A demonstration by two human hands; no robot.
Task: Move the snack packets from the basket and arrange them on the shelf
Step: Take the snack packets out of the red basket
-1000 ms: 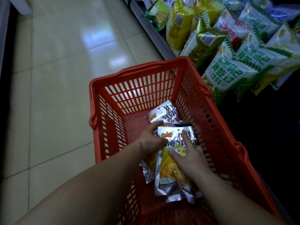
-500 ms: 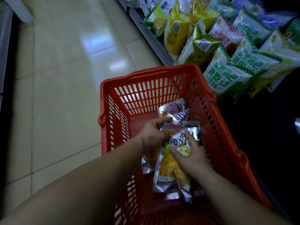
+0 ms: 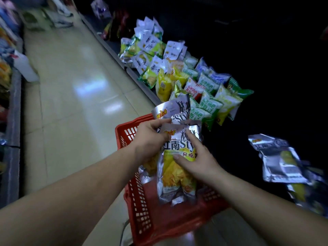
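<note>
Left hand (image 3: pixel 150 139): snack packets (image 3: pixel 175 171) gripped at their left edge | right hand (image 3: pixel 200 162): front packet held, thumb and forefinger laid on its face | packets held over basket (image 3: pixel 142 210), left of shelf (image 3: pixel 134 75).

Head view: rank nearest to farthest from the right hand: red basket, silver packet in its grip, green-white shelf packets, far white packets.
1. Silver packet: in the grip of the right hand, touching.
2. Red basket: just below.
3. Green-white packets: on the shelf, ahead.
4. White packets: farthest, up the aisle.
</note>
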